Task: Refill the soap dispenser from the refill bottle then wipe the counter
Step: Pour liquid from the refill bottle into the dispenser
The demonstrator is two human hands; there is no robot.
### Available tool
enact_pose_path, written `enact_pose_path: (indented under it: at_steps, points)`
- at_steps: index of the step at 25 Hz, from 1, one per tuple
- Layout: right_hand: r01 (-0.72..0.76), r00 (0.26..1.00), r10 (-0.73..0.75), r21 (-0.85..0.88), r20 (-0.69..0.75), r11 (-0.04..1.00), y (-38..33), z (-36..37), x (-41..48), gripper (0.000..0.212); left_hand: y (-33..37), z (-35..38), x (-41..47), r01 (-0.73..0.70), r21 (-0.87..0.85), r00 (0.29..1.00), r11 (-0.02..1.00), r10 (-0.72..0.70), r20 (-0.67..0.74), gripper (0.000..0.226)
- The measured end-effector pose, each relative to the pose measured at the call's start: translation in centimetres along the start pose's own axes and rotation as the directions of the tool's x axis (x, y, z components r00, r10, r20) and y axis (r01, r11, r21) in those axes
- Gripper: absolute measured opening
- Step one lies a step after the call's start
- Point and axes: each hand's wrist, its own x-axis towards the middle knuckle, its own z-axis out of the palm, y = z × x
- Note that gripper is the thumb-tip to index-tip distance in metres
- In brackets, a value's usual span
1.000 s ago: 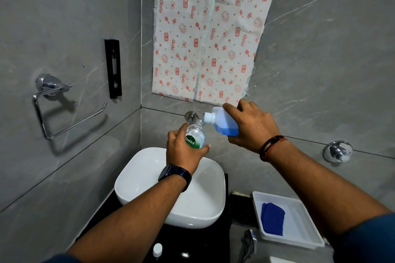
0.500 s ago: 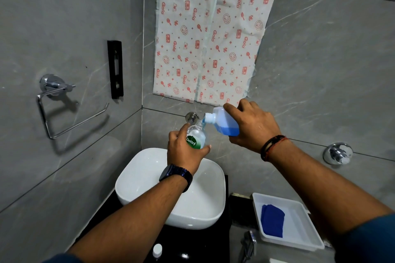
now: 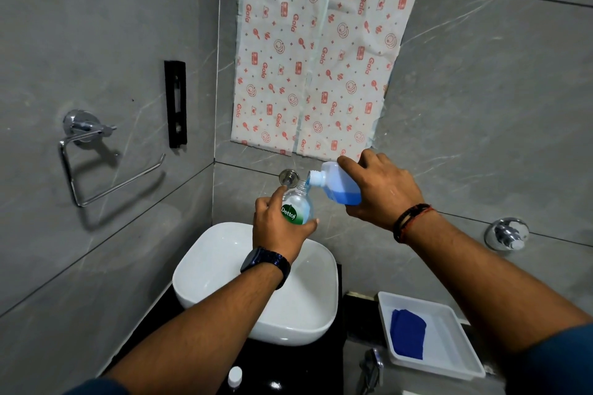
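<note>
Above the white basin point(image 3: 256, 282), little has changed over the last second: the soap dispenser point(image 3: 296, 207) is kept clasped in the left hand point(image 3: 277, 228), and the refill bottle point(image 3: 337, 184) is kept tilted, neck to mouth, in the right hand point(image 3: 382, 192). Pouring is judged unfinished; blue liquid remains. The blue cloth point(image 3: 407, 333) lies unused in the tray point(image 3: 462, 353) right of the basin.

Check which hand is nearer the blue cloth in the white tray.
Right. The right hand, tilting the refill bottle, is up and slightly left of the blue cloth; its forearm passes near the tray. The left hand, holding the soap dispenser, is farther left, above the basin.
</note>
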Motion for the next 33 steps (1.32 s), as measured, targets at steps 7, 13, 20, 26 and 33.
enact_pose_path:
  at_steps: [7,13,20,26,33]
  points:
    - [-0.008,1.0,0.008,-0.005,0.003,1.0,-0.15,0.18,0.13,0.082,-0.23,-0.06,0.03,-0.001,0.001,1.0,1.0,0.001,-0.009,0.086]
    - [-0.004,1.0,0.004,-0.003,0.0,1.0,-0.18,0.25,0.16,0.082,-0.36,-0.03,0.05,0.007,0.001,1.0,1.0,-0.007,-0.011,0.087]
    - [-0.011,1.0,0.011,-0.001,0.004,1.0,-0.17,0.25,0.21,0.082,-0.22,0.02,0.06,0.013,-0.002,1.0,1.0,-0.013,-0.001,0.088]
    - [-0.006,1.0,0.006,-0.007,0.006,1.0,-0.07,0.26,0.18,0.082,-0.2,0.04,0.07,0.017,-0.001,1.0,1.0,-0.017,0.006,0.088]
    - [-0.009,1.0,0.01,-0.008,0.003,1.0,-0.07,0.26,0.21,0.082,-0.14,0.1,-0.02,0.017,-0.001,1.0,1.0,-0.017,0.003,0.088]
